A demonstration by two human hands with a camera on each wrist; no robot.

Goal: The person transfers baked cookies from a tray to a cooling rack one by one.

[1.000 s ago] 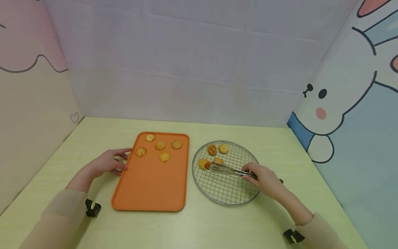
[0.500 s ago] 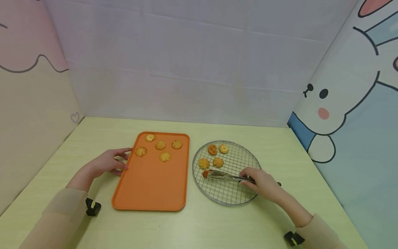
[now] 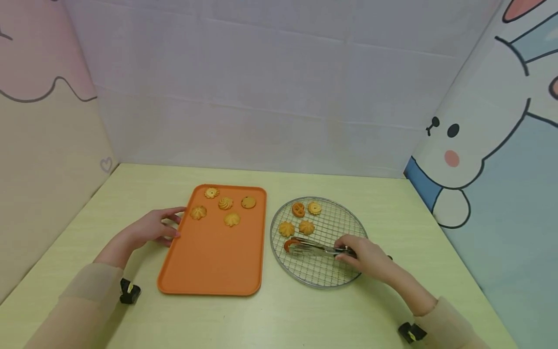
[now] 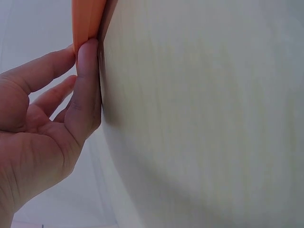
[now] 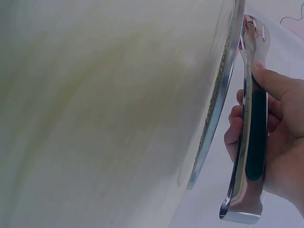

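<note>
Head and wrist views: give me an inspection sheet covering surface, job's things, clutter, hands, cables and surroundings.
Surface: pale wood-grain table.
Job's things: orange tray bearing five cookies; round wire rack bearing four more cookies; metal tongs with a reddish-brown piece at their tips.
Clutter: nothing seen.
Hands: left hand touches the tray's left edge; right hand grips the tongs.
Cables: nothing seen.
Surroundings: plain back wall; side walls with cartoon drawings; small black device at each wrist.

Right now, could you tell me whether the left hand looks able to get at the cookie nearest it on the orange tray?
Probably yes: the left hand touches the orange tray close to the nearest cookie, which nothing covers; only the low rim lies between.
</note>
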